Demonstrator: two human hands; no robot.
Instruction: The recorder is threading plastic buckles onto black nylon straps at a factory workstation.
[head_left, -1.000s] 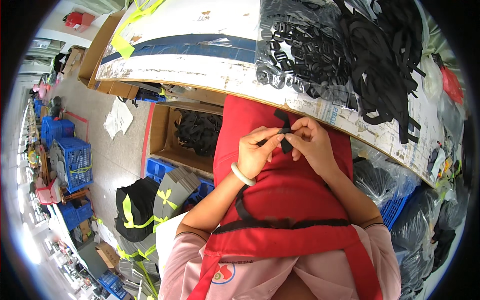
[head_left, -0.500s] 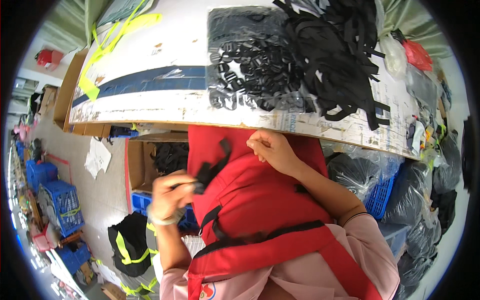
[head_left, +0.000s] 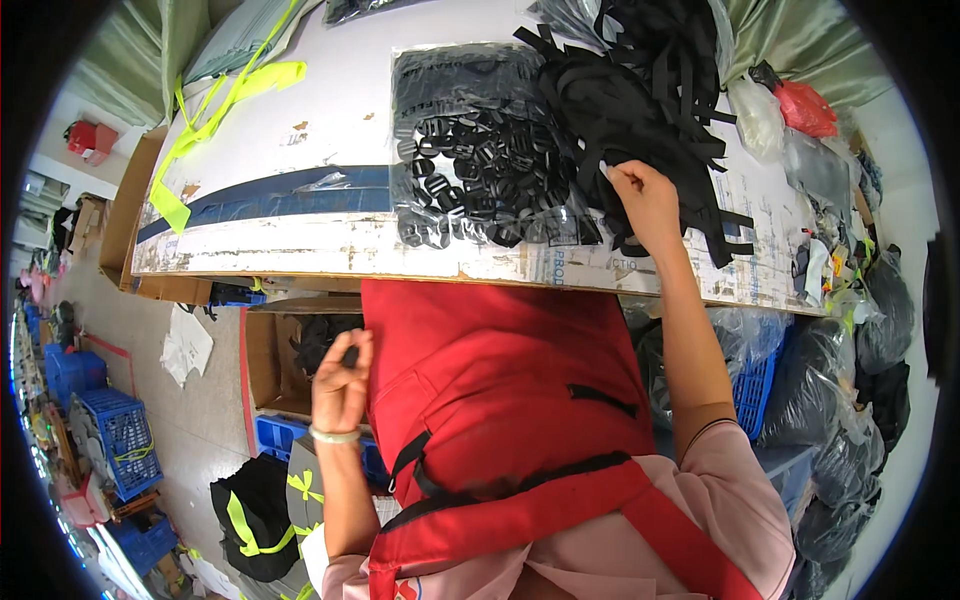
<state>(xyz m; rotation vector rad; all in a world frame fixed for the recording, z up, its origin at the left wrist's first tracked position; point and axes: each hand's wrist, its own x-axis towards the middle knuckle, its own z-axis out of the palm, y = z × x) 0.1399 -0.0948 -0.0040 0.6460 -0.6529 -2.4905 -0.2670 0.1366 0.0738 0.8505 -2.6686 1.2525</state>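
Note:
My right hand (head_left: 648, 205) is over the pile of black webbing straps (head_left: 630, 110) on the table, with thumb and fingertips pinched at a strap there. To the left of that pile lies a clear plastic bag (head_left: 405, 85) with several black plastic buckles (head_left: 470, 170) spread at its near part. My left hand (head_left: 342, 390) is low at the left of my red apron (head_left: 490, 380), beside an open cardboard box (head_left: 262, 350) with black straps inside. Its fingers are loosely curled with gaps between them; a dark patch shows between them, and no strap hangs from this hand.
The white table's near edge (head_left: 300, 277) runs across in front of me. Neon-yellow ribbon (head_left: 215, 115) lies on its left part. Below right are a blue crate (head_left: 755, 385) and stuffed plastic bags (head_left: 815, 380). On the left floor stand blue baskets (head_left: 120, 435) and a black-and-yellow fabric pile (head_left: 250, 515).
My right hand has moved from the apron up and right onto the strap pile. The black strap with its buckle no longer shows in my left hand, which has loosened. My view has shifted slightly.

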